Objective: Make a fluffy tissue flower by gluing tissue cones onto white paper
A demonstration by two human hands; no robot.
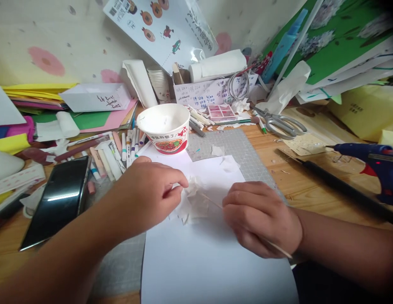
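Note:
My right hand (pixel 258 215) is closed around a thin wooden stick (pixel 212 200), whose tip points at a small heap of torn white tissue (pixel 198 207). That tissue lies on a large white sheet of paper (pixel 196 261). At the left edge of the heap, my left hand (pixel 155 192) has its thumb and forefinger pinched together; whether a scrap is between them is hidden. A white paper bowl (pixel 167 126) with a printed food picture stands just beyond my left hand. Another tissue scrap (pixel 230 164) rests near the paper's far edge.
A grey cutting mat (pixel 247 147) lies under the paper. At the left are a dark phone or tablet (pixel 57 202) and several markers (pixel 123 145). Scissors (pixel 280 122), a blue glue gun (pixel 370 154) and a black-handled tool (pixel 339 181) lie at the right. Paper cups (pixel 158 82) stand behind.

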